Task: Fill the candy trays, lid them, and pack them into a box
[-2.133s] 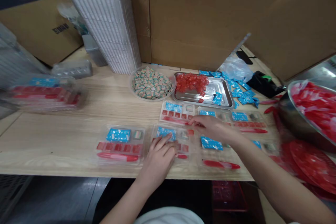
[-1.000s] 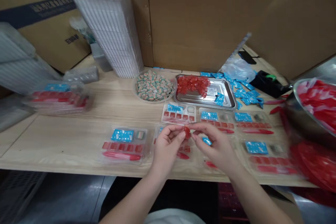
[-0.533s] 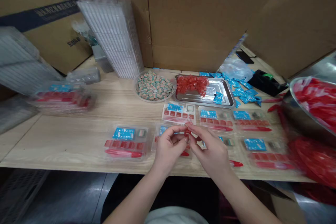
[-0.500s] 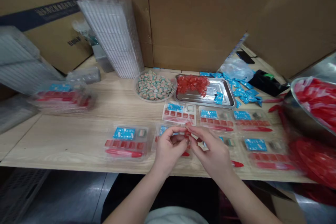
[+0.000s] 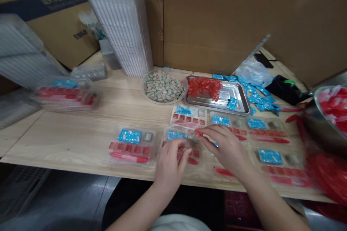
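My left hand (image 5: 171, 160) lies on a clear plastic tray (image 5: 176, 135) near the table's front edge, fingers spread over its row of red pieces and blurred by motion. That tray holds a blue packet at its top left. My right hand (image 5: 227, 146) reaches left over the neighbouring tray, and its thumb and forefinger pinch a small red candy (image 5: 197, 133) at the first tray's upper right corner. A filled tray (image 5: 131, 143) with a blue packet, red pieces and a red stick lies just left of my left hand.
Behind the hands are a bowl of striped candies (image 5: 164, 87) and a metal tray (image 5: 238, 95) with red candies. Loose blue packets (image 5: 257, 97) and a steel bowl (image 5: 320, 126) sit at the right. Stacked clear trays (image 5: 121, 25) lean on cardboard boxes; filled trays (image 5: 65, 93) lie left.
Both hands held a red candy together above the trays; now they have parted and dropped. My left hand lies on the tray, and my right hand brings the candy to its corner.
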Action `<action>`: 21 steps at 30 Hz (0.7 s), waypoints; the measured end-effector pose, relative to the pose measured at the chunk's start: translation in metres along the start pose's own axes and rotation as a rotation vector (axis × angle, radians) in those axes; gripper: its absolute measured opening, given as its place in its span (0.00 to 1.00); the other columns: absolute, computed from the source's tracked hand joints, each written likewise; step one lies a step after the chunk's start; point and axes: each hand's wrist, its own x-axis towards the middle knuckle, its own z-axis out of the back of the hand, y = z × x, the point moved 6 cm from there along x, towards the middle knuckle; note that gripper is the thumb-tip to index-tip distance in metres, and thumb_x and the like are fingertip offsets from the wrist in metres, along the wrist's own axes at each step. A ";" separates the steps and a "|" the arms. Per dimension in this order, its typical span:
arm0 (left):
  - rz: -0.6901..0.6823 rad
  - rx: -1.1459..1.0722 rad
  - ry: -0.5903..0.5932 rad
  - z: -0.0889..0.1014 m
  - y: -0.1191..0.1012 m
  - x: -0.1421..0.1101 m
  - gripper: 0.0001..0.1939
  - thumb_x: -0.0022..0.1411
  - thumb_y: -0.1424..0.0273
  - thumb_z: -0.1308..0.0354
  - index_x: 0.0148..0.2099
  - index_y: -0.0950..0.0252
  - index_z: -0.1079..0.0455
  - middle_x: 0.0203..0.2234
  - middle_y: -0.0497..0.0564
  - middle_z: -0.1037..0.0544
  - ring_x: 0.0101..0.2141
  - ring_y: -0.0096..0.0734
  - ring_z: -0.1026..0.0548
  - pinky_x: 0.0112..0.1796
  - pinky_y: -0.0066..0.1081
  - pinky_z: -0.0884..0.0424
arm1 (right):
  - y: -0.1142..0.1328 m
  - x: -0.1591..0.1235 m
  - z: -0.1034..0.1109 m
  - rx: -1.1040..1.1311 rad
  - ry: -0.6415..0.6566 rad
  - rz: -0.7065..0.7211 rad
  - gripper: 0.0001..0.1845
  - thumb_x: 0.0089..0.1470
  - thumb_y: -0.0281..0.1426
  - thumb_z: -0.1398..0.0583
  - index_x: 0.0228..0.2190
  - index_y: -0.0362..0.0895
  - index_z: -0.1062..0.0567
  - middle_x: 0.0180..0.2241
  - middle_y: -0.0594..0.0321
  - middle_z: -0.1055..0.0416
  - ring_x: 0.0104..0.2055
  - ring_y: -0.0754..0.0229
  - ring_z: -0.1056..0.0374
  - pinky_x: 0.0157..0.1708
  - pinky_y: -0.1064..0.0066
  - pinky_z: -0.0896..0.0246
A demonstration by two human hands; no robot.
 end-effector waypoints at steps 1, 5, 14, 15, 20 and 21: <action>-0.109 0.150 -0.016 0.002 -0.002 -0.003 0.07 0.62 0.70 0.48 0.43 0.62 0.34 0.37 0.52 0.24 0.40 0.39 0.27 0.42 0.43 0.33 | -0.004 0.008 -0.007 -0.074 0.052 0.024 0.04 0.54 0.27 0.41 0.33 0.41 0.25 0.32 0.58 0.26 0.36 0.57 0.33 0.39 0.64 0.37; -0.349 0.382 0.071 -0.003 0.002 -0.012 0.09 0.61 0.79 0.49 0.40 0.62 0.32 0.37 0.51 0.23 0.47 0.40 0.30 0.49 0.44 0.37 | -0.007 0.025 -0.043 -0.289 0.310 0.106 0.07 0.53 0.27 0.40 0.24 0.41 0.26 0.26 0.57 0.27 0.34 0.55 0.35 0.38 0.64 0.39; -0.415 0.379 0.074 -0.001 0.006 -0.012 0.13 0.58 0.83 0.50 0.40 0.62 0.32 0.39 0.50 0.23 0.48 0.38 0.30 0.48 0.41 0.34 | -0.120 0.062 -0.009 -0.184 0.162 -0.421 0.10 0.56 0.30 0.47 0.34 0.43 0.26 0.34 0.57 0.26 0.36 0.57 0.32 0.35 0.69 0.40; -0.415 0.378 0.080 -0.001 0.006 -0.012 0.13 0.58 0.83 0.50 0.41 0.62 0.32 0.40 0.50 0.23 0.49 0.38 0.30 0.49 0.41 0.35 | -0.148 0.067 0.000 -0.266 0.094 -0.577 0.11 0.56 0.32 0.47 0.35 0.42 0.26 0.35 0.55 0.26 0.36 0.55 0.31 0.34 0.68 0.41; -0.383 0.385 0.082 -0.002 0.005 -0.010 0.12 0.59 0.82 0.50 0.40 0.62 0.32 0.39 0.50 0.22 0.48 0.38 0.29 0.48 0.42 0.34 | -0.211 0.079 0.001 -0.370 0.122 -0.801 0.17 0.48 0.34 0.40 0.39 0.38 0.27 0.34 0.49 0.25 0.38 0.46 0.30 0.33 0.64 0.41; -0.380 0.382 0.080 -0.002 0.004 -0.010 0.11 0.59 0.82 0.49 0.39 0.62 0.32 0.38 0.49 0.22 0.48 0.38 0.29 0.48 0.41 0.34 | -0.206 0.078 -0.001 -0.361 0.133 -0.783 0.15 0.48 0.34 0.40 0.38 0.39 0.26 0.33 0.51 0.25 0.38 0.48 0.30 0.33 0.65 0.41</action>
